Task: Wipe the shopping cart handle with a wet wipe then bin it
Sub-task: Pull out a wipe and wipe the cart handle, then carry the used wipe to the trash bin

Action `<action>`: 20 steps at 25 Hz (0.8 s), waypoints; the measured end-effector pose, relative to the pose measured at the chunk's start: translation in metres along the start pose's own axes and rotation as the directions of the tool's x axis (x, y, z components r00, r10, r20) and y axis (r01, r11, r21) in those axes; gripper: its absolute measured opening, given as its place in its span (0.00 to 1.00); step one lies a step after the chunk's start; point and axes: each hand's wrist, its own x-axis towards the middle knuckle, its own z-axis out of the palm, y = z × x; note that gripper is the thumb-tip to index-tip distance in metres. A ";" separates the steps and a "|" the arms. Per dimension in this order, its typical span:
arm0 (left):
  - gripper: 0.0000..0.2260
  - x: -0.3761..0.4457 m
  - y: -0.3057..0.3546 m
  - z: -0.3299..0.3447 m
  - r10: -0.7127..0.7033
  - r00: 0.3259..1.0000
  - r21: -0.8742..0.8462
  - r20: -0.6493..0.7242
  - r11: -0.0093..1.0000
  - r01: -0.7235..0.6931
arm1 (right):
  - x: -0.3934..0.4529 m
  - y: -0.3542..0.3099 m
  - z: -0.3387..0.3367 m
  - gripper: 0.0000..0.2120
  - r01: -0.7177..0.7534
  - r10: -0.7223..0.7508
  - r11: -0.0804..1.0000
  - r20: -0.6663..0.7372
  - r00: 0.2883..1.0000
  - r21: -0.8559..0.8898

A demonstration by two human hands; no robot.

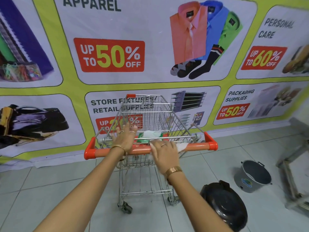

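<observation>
On the orange handle (197, 146), the right hand (164, 152) presses a wet wipe (181, 147) flat to scrub. At ten o'clock, the left hand (124, 139) rests open, empty, steadying the cart (147, 114).

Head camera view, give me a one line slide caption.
Right hand presses a wet wipe along the orange cart handle; left hand rests open on it.

Sale banner (108, 55) on wall, tiled floor (50, 181), metal frame (291, 164) at right
</observation>
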 end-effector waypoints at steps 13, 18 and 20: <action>0.17 0.051 0.106 0.001 0.194 0.861 -0.638 0.470 0.749 0.180 | 0.013 0.031 -0.064 0.09 -0.260 0.622 0.386 -0.041 0.782 0.885; 0.27 0.023 0.166 0.040 0.350 0.565 -0.598 0.747 0.724 0.343 | 0.019 0.094 -0.138 0.08 -0.078 0.817 -0.028 0.068 0.573 0.997; 0.19 0.008 0.189 0.056 0.403 0.422 -0.558 0.812 0.749 0.358 | 0.008 0.121 -0.162 0.09 0.020 0.864 -0.113 0.088 0.496 0.993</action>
